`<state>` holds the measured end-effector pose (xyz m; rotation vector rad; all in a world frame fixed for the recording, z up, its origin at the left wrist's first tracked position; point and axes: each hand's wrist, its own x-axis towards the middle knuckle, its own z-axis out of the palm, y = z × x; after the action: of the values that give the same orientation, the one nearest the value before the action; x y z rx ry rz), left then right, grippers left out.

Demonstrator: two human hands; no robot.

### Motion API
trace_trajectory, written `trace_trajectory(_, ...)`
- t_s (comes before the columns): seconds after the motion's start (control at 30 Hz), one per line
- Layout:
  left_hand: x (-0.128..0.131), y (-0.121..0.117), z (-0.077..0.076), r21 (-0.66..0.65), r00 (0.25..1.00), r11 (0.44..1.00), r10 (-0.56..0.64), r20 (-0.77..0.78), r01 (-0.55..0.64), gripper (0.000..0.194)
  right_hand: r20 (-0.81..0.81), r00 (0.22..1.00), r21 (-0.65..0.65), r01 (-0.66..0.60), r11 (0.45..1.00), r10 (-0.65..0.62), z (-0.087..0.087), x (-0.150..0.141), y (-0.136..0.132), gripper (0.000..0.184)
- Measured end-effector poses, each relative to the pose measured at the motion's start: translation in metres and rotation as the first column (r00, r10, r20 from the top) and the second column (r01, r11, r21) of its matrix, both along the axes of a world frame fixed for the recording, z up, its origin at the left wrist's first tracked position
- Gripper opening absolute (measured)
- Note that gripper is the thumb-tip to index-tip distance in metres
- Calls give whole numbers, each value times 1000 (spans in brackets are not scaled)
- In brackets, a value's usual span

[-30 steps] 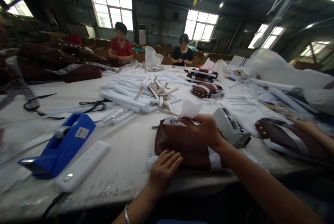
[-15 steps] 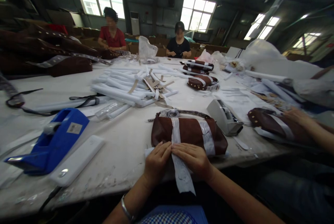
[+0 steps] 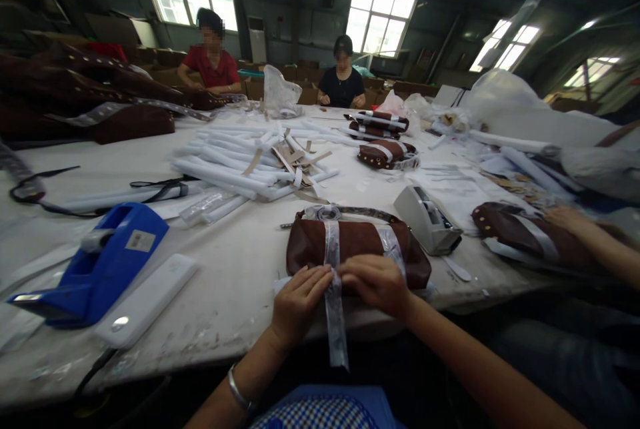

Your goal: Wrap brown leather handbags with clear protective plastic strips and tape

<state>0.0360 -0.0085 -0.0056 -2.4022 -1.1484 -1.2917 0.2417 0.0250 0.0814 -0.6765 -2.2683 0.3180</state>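
Observation:
A brown handbag [image 3: 360,242] lies in front of me at the table's edge, with two pale translucent strips across it. The left plastic strip [image 3: 336,322] runs down the bag's front, and its loose end hangs past the edge. My left hand [image 3: 300,299] is closed at that strip's left side, fingertips pressed to it. From the right, my right hand [image 3: 377,282] comes to the same strip with bent, closed fingers at its edge, covering part of the bag front. The bag's studded strap [image 3: 360,211] lies along its top.
A blue tape dispenser [image 3: 100,262] and a white corded device [image 3: 150,302] are on the left. The grey dispenser [image 3: 427,219] stands beside the bag. White rolls [image 3: 220,165] are heaped beyond. At right, a co-worker's hand [image 3: 570,219] touches another brown bag [image 3: 520,235].
My right hand has lifted and bent its fingers, having lain flatter beside the left. The strip's loose end has swung left and hangs straighter. My left hand stays close to its place.

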Motion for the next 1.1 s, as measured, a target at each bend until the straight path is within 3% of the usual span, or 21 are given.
trace_trajectory(0.07, 1, 0, 1, 13, 1000, 1000, 6, 4, -6, 33, 27, 986, -27, 165, 986, -165, 9, -5, 34, 29)
trace_trajectory(0.1, 1, 0, 2, 15, 1000, 1000, 7, 9, -8, 33, 85, 982, -40, 172, 984, -168, 12, -9, 53, 31)
trace_trajectory(0.2, 2, 1, 2, 16, 1000, 1000, 4, 18, -4, 32, 315, 949, -71, 17, 997, 6, 21, -21, 104, 29)
trace_trajectory(0.33, 2, 1, 0, 14, 1000, 1000, 4, 11, -4, 30, 525, 804, -187, -210, 959, 279, 38, -34, 141, 22)
trace_trajectory(0.47, 2, 1, -1, 11, 1000, 1000, 7, 14, -7, 29, 644, 668, -269, -258, 928, 372, 53, -42, 150, 16)
trace_trajectory(0.57, 2, 1, -2, 13, 1000, 1000, 15, 13, -15, 29, 680, 616, -277, -285, 918, 397, 52, -47, 150, 15)
trace_trajectory(0.67, 2, 1, -3, 9, 1000, 1000, 18, -3, -18, 30, 650, 652, -224, -326, 919, 390, 43, -54, 151, 15)
trace_trajectory(0.77, 2, 0, -3, 12, 1000, 1000, 18, -19, -17, 31, 571, 762, -147, -272, 951, 306, 33, -59, 155, 15)
trace_trajectory(0.87, 3, 0, -3, 18, 1000, 999, 26, -13, -26, 31, 487, 824, -170, -234, 957, 288, 29, -57, 161, 17)
trace_trajectory(1.1, 3, 0, 0, 24, 999, 999, 32, -7, -32, 29, 522, 727, -370, -279, 886, 447, 45, -31, 167, 12)
